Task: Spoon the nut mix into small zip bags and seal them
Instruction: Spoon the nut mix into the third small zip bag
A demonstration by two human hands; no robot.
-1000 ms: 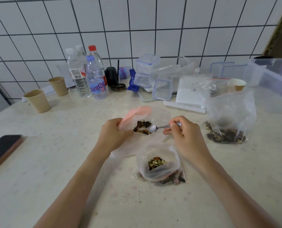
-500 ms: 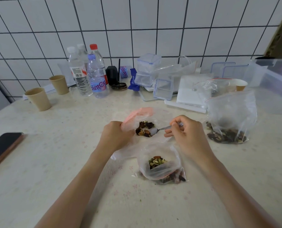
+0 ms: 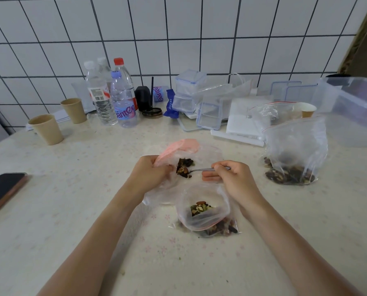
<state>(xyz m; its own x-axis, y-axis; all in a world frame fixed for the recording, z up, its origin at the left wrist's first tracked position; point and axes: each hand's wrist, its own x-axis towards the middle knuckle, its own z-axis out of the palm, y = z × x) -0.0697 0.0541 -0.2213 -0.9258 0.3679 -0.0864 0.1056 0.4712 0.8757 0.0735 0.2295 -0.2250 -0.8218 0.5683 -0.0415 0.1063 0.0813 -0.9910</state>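
The fingers (image 3: pixel 217 167) of the right hand (image 3: pixel 235 182) pinch the handle of a metal spoon (image 3: pixel 201 169), its bowl loaded with nut mix (image 3: pixel 183 167). The left hand (image 3: pixel 148 174) grips the rim of a clear zip bag (image 3: pixel 208 154) around that load. A second small zip bag (image 3: pixel 204 216), open and partly filled, stands nearer on the pale desk (image 3: pixel 71 210). A larger bag (image 3: pixel 293 150) of nut mix stands to the right. Bottles (image 3: pixel 122 99), paper cups (image 3: pixel 46 129) and clear containers (image 3: pixel 190 90) line the white tiled wall (image 3: pixel 199 28).

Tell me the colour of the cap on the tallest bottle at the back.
Red cap, clearest in the head view, the only one.
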